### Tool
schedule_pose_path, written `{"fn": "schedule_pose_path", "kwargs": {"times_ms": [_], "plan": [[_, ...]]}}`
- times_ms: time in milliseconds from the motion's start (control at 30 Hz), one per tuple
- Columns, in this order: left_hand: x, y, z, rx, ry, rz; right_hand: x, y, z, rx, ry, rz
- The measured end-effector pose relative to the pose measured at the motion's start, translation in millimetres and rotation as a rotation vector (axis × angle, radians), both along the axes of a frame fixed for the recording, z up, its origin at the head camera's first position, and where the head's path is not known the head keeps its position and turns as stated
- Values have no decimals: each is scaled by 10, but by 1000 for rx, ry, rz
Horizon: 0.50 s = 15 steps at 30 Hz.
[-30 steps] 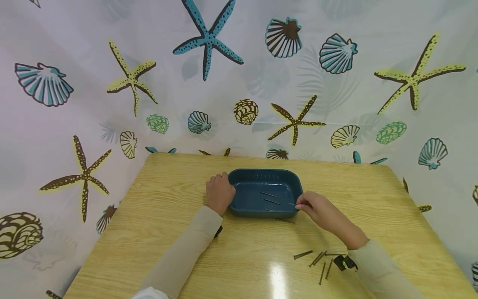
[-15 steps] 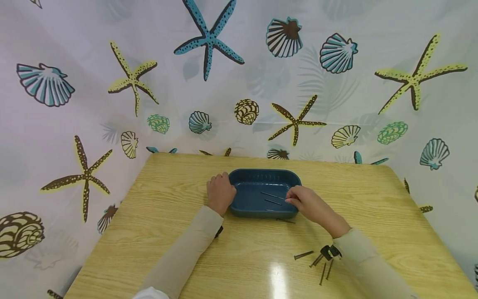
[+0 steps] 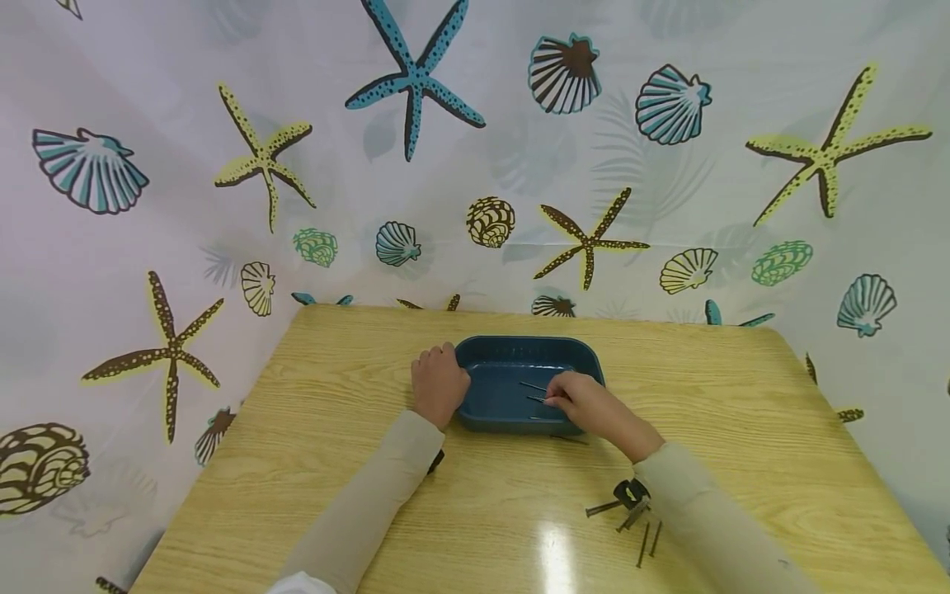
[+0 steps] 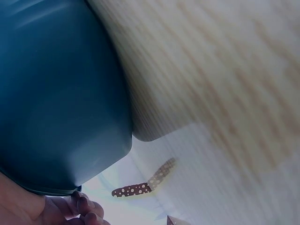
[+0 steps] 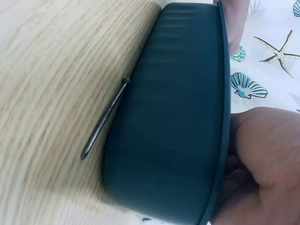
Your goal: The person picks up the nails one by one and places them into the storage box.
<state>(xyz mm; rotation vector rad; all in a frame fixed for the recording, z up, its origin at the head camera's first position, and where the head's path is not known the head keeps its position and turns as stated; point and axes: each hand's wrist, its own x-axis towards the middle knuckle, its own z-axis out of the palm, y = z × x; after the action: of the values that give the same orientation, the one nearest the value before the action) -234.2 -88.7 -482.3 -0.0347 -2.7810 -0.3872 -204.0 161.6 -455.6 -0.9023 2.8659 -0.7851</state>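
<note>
A blue rectangular dish [image 3: 529, 426] stands on the table with several thin nails [image 3: 532, 385] lying inside. My left hand [image 3: 439, 381] grips the dish's left rim; its fingertips show past the rim in the left wrist view. My right hand [image 3: 590, 406] is over the right half of the dish, thumb and forefinger pinching a nail [image 3: 535, 399] low down inside. The right wrist view shows this hand [image 5: 269, 159] behind the dish wall, which hides its fingertips. Outside, against the dish's near side, lies another nail [image 5: 105, 119].
Several more nails [image 3: 643, 544] lie on the wooden table [image 3: 475, 511], partly under my right forearm and its dark wrist camera [image 3: 632, 493]. A curtain [image 3: 445, 181] printed with shells and starfish surrounds the table at the back and both sides.
My right hand, pinching a nail, has moved left from the dish's right rim to over the nails inside. The left hand and the dish have stayed in place.
</note>
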Motion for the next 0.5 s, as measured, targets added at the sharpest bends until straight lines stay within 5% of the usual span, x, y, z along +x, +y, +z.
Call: {"fn": "schedule_pose_path", "kwargs": {"times_ms": [500], "plan": [[-6,-1,-17,6,6,-1,-94,-137,-70,41,-177,3]]}}
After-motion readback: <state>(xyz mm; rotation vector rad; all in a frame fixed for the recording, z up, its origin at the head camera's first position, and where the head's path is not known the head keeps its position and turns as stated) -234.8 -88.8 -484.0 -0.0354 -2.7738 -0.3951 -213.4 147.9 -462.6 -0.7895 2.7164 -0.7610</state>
